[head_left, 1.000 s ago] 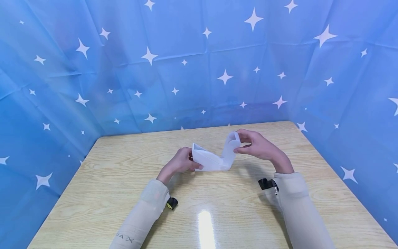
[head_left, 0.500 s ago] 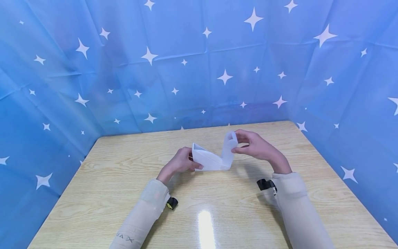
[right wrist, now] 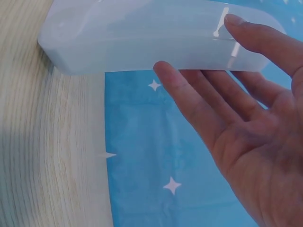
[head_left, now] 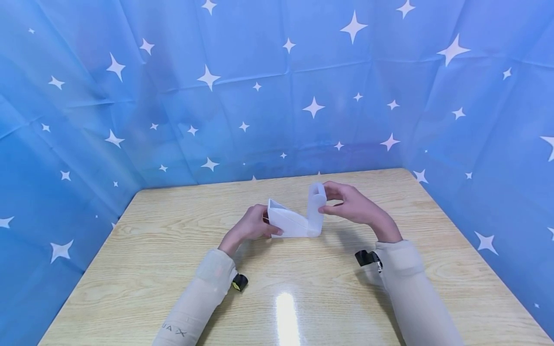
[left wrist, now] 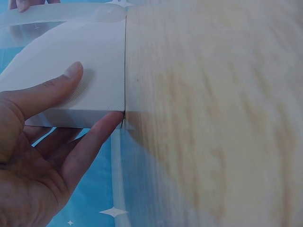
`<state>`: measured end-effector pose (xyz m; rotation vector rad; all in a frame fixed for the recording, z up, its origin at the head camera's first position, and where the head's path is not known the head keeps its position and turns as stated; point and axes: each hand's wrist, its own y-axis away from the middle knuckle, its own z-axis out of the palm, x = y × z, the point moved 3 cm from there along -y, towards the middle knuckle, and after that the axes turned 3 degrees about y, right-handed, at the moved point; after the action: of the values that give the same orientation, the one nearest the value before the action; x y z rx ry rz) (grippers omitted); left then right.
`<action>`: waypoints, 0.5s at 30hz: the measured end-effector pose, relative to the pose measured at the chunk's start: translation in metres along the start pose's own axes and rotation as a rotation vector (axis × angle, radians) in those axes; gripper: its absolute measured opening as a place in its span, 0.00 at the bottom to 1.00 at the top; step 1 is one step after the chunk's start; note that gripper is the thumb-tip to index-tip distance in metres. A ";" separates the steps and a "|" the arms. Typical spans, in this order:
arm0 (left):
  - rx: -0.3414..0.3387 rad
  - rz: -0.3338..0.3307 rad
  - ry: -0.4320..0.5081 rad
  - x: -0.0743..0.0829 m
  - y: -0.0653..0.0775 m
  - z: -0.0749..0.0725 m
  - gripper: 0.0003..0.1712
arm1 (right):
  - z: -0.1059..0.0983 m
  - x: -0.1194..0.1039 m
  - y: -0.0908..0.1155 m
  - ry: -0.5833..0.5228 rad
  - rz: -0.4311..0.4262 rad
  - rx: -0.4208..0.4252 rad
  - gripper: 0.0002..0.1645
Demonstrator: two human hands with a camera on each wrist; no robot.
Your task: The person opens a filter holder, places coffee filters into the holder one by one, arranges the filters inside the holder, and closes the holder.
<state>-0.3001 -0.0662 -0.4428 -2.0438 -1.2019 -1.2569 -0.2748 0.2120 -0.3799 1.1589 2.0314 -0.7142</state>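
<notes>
A white box (head_left: 287,224) with a slanted open top sits on the wooden table. Its translucent lid (head_left: 315,215) stands nearly upright, hinged at the box's right end. My left hand (head_left: 252,223) grips the box's left end; in the left wrist view the thumb lies along one white side wall (left wrist: 102,52), fingers on the end and far side. My right hand (head_left: 355,205) pinches the lid near its raised end. Seen from the right wrist, the thumb is on one side of the lid (right wrist: 128,49) and the fingers reach to its other side. The box's interior is mostly hidden.
The pale wooden table (head_left: 311,283) carries a bright light reflection near the front. A blue curtain (head_left: 259,120) with white stars closes in the back and both sides. A black wrist device (head_left: 367,258) hangs by the right sleeve, another (head_left: 239,282) by the left.
My right hand has moved a little to the left, swinging the lid from leaning right to nearly upright. The left hand and the box have stayed in place.
</notes>
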 end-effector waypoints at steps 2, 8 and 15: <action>-0.001 0.001 0.001 0.000 0.000 0.000 0.26 | 0.000 -0.001 0.000 -0.005 0.000 -0.001 0.25; 0.002 0.000 -0.003 0.001 0.000 0.000 0.26 | 0.002 -0.002 0.000 -0.003 0.014 -0.008 0.29; 0.004 -0.005 0.001 0.001 -0.001 0.000 0.25 | 0.003 -0.004 0.000 0.024 0.025 -0.011 0.30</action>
<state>-0.3008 -0.0656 -0.4423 -2.0384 -1.2084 -1.2570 -0.2727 0.2075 -0.3789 1.1891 2.0348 -0.6790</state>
